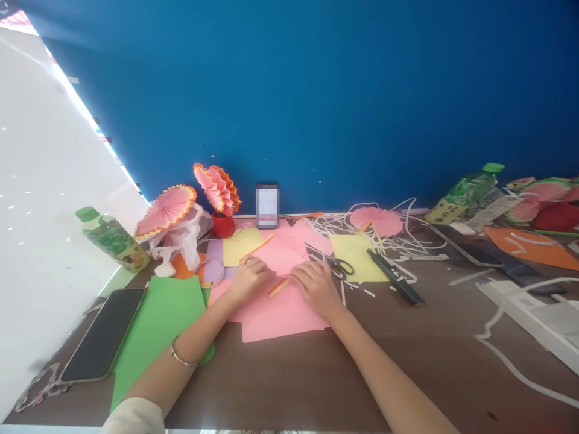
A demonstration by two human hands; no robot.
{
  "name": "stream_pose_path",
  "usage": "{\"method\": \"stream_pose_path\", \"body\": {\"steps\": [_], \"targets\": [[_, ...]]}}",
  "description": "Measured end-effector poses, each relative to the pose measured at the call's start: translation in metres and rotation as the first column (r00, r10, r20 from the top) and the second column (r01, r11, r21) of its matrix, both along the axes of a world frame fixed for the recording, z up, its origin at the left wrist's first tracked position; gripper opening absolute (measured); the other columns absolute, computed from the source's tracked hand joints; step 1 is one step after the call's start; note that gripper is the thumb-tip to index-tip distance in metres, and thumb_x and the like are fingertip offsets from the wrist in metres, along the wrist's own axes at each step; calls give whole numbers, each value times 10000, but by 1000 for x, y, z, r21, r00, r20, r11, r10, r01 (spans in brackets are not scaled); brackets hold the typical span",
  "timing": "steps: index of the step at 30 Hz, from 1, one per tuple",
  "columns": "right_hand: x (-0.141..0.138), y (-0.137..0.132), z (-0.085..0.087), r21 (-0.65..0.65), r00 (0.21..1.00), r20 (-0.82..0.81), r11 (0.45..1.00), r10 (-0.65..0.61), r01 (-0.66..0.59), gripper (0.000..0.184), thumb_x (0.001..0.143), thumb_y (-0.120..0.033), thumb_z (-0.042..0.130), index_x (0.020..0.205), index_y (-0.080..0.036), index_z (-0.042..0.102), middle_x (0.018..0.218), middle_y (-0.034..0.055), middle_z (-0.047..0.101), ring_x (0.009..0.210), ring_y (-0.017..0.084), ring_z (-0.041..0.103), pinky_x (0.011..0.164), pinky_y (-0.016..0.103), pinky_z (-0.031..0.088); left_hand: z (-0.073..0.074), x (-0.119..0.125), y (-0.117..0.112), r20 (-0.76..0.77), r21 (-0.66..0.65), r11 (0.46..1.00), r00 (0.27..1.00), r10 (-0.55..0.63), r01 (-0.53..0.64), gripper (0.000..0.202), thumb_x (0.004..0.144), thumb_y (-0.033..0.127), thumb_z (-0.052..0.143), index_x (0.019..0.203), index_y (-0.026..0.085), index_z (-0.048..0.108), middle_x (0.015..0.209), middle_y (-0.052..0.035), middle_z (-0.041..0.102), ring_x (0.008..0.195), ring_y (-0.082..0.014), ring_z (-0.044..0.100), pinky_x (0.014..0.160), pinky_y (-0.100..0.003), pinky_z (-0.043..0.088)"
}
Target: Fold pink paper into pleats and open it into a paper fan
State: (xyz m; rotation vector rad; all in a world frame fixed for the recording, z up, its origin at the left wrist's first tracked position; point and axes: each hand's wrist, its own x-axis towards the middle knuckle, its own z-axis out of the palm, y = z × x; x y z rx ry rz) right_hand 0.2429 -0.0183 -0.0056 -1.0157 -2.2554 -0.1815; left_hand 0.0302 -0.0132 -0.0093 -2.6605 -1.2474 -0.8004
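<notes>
Between my two hands is a sheet of pink paper [281,256] with an orange-yellow strip along its upper left edge. My left hand [251,280] has its fingers bent together at the paper's near left edge. At the near right edge, my right hand [317,289] presses with curled fingers and thumb. A narrow crease seems to run between the fingertips. More pink paper [283,313] lies flat underneath, with a short yellow-orange strip [278,287] on it. Black-handled scissors [342,266] lie just beyond my right hand, partly hidden by it.
Green paper [158,337] and a phone [104,334] lie at left, near a bottle [113,238]. Pleated paper flowers [166,211] and a propped phone [267,206] stand behind. Yellow paper [359,256], a black cutter-like tool [395,277], tangled white strips and a power strip [534,316] occupy the right.
</notes>
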Motion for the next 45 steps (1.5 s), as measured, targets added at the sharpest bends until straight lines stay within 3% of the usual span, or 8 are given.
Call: {"method": "stream_pose_path", "body": {"steps": [3, 8, 14, 21, 28, 38, 45], "targets": [[-9, -7, 3, 29, 997, 74, 999, -16, 13, 179, 868, -199, 447, 982, -194, 586, 922, 58, 649, 903, 188, 533, 875, 379, 270, 6, 7, -6, -75, 86, 996, 997, -32, 38, 288, 895, 222, 380, 776, 201, 642, 697, -33, 586, 715, -143, 489, 719, -324, 329], [-12, -8, 3, 105, 993, 108, 993, 47, -58, 235, 872, -112, 395, 854, -192, 616, 727, 24, 624, 733, 143, 506, 804, 324, 309, 9, 10, -7, -113, 169, 981, 991, -75, 93, 276, 895, 166, 356, 800, 192, 613, 698, -32, 568, 701, -139, 484, 697, -311, 340], [-6, -3, 3, 137, 990, 130, 988, 59, -77, 279, 865, -73, 365, 854, -187, 619, 688, 29, 595, 692, 144, 484, 790, 321, 327, 4, 2, -2, -167, 204, 971, 982, -92, 126, 223, 886, 160, 376, 842, 176, 594, 678, -28, 548, 668, -141, 493, 649, -291, 366], [2, 0, 3, 124, 987, 157, 990, 43, -63, 302, 864, -65, 338, 905, -181, 613, 740, 52, 613, 715, 154, 512, 795, 342, 351, 1, -7, 2, -186, 62, 993, 979, -83, 97, 288, 912, 173, 288, 815, 147, 558, 683, -44, 514, 652, -146, 502, 575, -277, 373], [8, 7, 3, 92, 987, 155, 994, 44, -59, 296, 859, -59, 336, 848, -178, 607, 723, 53, 588, 716, 166, 502, 763, 334, 359, 2, -18, 7, -208, 61, 997, 978, -35, 49, 277, 908, 205, 319, 763, 149, 548, 659, -40, 494, 634, -142, 479, 541, -257, 348], [24, 14, -4, 28, 971, 200, 990, 129, -137, 306, 862, -55, 346, 1019, -151, 591, 867, 90, 627, 838, 186, 538, 731, 319, 406, 2, -27, 11, -280, 52, 991, 955, -101, 120, 231, 875, 89, 322, 870, 154, 544, 730, -45, 511, 685, -150, 481, 598, -269, 374], [20, 12, -4, -14, 956, 268, 992, 121, -122, 298, 838, -42, 384, 940, -177, 629, 775, 58, 628, 728, 164, 540, 739, 317, 389, 9, -22, 6, -284, -50, 993, 952, -119, 109, 272, 888, 119, 316, 1039, 203, 525, 719, -27, 479, 683, -153, 471, 613, -271, 362]]}}
